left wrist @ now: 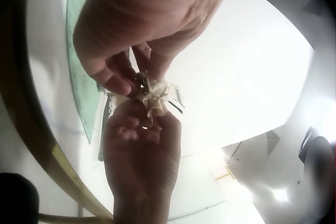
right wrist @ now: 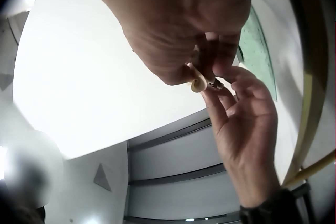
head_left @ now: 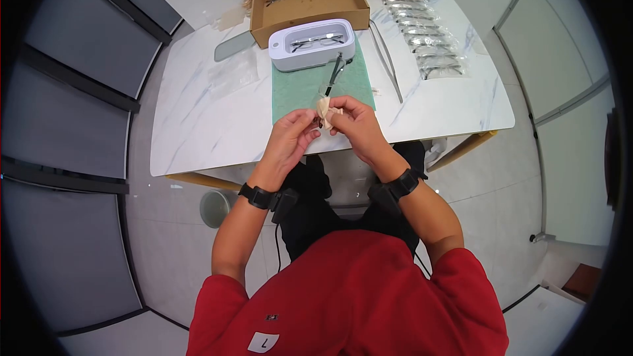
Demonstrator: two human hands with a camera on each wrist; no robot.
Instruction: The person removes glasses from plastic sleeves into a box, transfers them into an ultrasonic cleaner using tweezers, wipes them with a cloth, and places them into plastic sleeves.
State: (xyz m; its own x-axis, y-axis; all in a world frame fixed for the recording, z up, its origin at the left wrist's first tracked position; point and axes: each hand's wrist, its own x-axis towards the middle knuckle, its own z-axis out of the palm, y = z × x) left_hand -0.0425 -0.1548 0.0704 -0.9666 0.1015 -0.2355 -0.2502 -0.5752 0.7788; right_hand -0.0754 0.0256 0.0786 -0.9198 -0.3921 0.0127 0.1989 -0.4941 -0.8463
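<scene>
Both hands meet over the front edge of the green cloth mat (head_left: 297,95). My right hand (head_left: 361,125) pinches a crumpled cream cloth (head_left: 324,107) around part of a pair of glasses. One dark temple arm of the glasses (head_left: 335,74) sticks up beyond the fingers; the lenses are mostly hidden. The left hand (head_left: 290,133) pinches the dark frame's other side between thumb and fingers, close against the cloth. In the right wrist view, the cloth's rolled edge (right wrist: 198,85) pokes out below the right thumb.
Behind the mat, a pale lilac tub (head_left: 306,62) holds another pair of glasses. Tweezers (head_left: 388,62) lie to its right, near a row of bagged glasses (head_left: 425,39). A cardboard tray (head_left: 316,3), a grey lid (head_left: 234,46) and plastic bags (head_left: 232,74) are also on the table.
</scene>
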